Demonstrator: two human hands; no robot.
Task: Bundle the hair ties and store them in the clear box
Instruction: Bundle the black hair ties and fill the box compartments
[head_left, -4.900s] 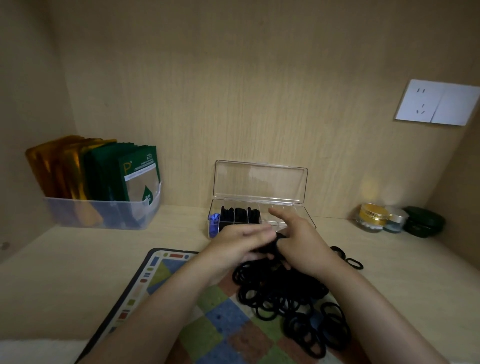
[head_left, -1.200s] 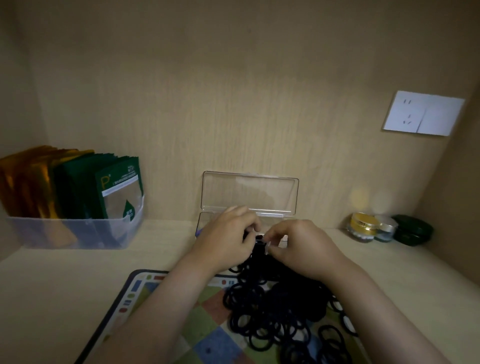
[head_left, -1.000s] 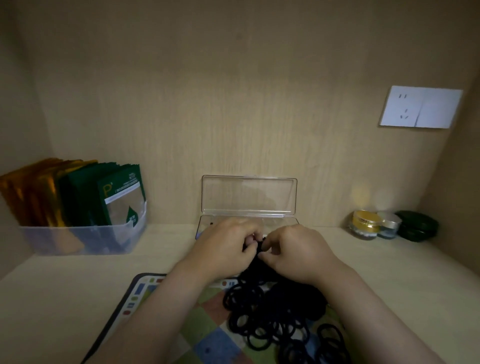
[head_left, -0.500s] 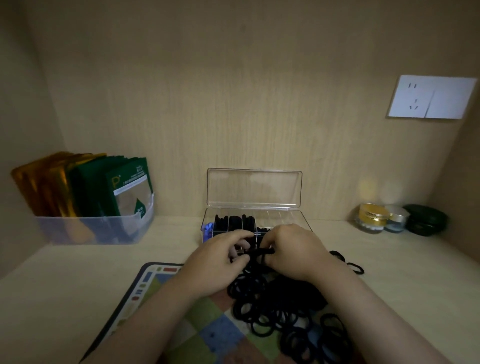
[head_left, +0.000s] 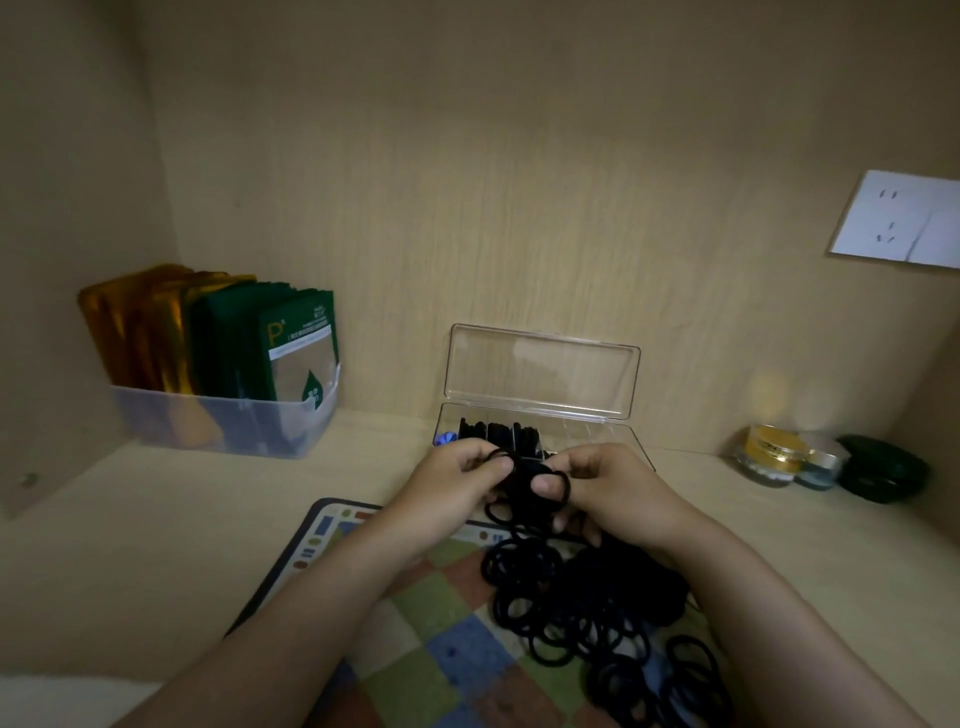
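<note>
Both hands, left hand (head_left: 457, 483) and right hand (head_left: 613, 493), pinch one bunch of black hair ties (head_left: 530, 475) just before the clear box (head_left: 540, 415) (lid open), above the loose pile (head_left: 587, 608).

Two hands (head_left: 540, 493), one clear box (head_left: 540, 379), three jars (head_left: 826, 462), one bin (head_left: 228, 423), one mat (head_left: 415, 623).

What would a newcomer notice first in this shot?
Probably both hands, the left hand and right hand, meeting at centre and pinching a small bunch of black hair ties. Just below sprawls the loose pile of hair ties on the checkered mat. Behind the hands, the clear box stands open, dark bundles in its left compartments.
</note>
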